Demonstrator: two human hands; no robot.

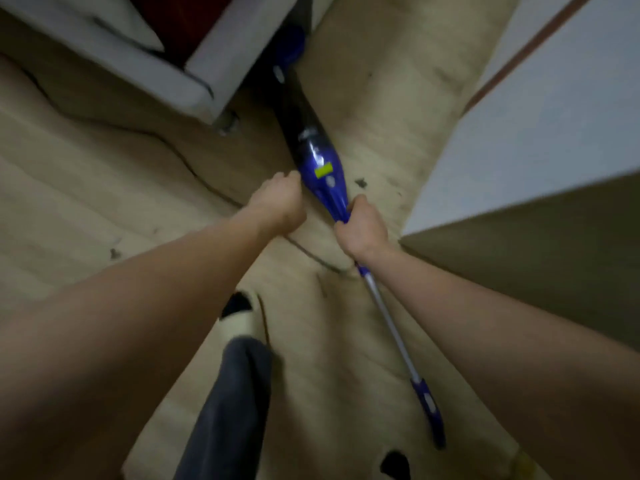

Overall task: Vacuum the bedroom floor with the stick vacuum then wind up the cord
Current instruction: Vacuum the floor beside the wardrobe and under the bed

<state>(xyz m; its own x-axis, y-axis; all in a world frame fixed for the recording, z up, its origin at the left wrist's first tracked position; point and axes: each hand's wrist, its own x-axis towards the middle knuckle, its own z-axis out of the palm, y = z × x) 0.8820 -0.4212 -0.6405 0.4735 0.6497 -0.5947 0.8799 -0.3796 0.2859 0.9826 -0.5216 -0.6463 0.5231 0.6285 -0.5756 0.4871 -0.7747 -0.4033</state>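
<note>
Right hand (362, 227) grips the vacuum (317, 152) at its narrow neck; body extends ahead toward the bed (194, 74). Left hand (277, 206) beside it, fingers curled; grip indeterminable.

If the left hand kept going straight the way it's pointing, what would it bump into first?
Most likely the blue vacuum body: the left hand reaches up and rightward, knuckles nearly at its side. Depth is unclear in this blurred view; it might pass above it.
</note>
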